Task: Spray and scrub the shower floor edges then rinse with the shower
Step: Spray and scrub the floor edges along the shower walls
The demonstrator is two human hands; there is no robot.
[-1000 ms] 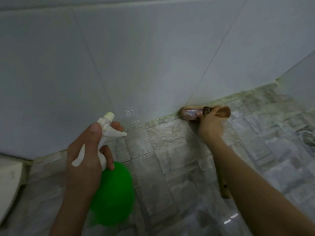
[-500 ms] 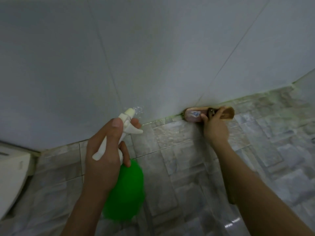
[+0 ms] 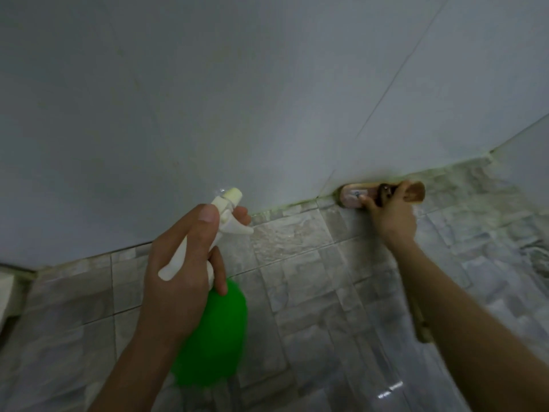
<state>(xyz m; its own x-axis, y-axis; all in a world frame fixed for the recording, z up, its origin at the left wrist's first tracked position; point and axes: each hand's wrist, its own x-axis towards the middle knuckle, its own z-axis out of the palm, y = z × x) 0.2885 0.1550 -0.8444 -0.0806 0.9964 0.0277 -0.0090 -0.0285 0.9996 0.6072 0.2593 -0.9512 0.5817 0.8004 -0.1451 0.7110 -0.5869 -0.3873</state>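
My left hand [image 3: 181, 272] grips a green spray bottle [image 3: 218, 337] by its white trigger head [image 3: 228, 209], the nozzle pointing at the joint between the wall and the floor. My right hand [image 3: 392, 217] holds a wooden scrub brush [image 3: 356, 196] pressed against the floor edge [image 3: 285, 205] where the grey stone-look tiles meet the pale wall. The brush's long handle runs down behind my right forearm, mostly hidden. Greenish grime lines the edge.
A pale tiled wall [image 3: 237, 99] fills the upper view. A second wall meets it at a corner [image 3: 490, 153] on the right. A white fixture [image 3: 7, 292] pokes in at the far left. Wet floor tiles [image 3: 326, 292] spread below.
The view has swung so both hands sit further right in the frame. The brush has stayed against the floor edge, and the bottle stays aimed at the wall base.
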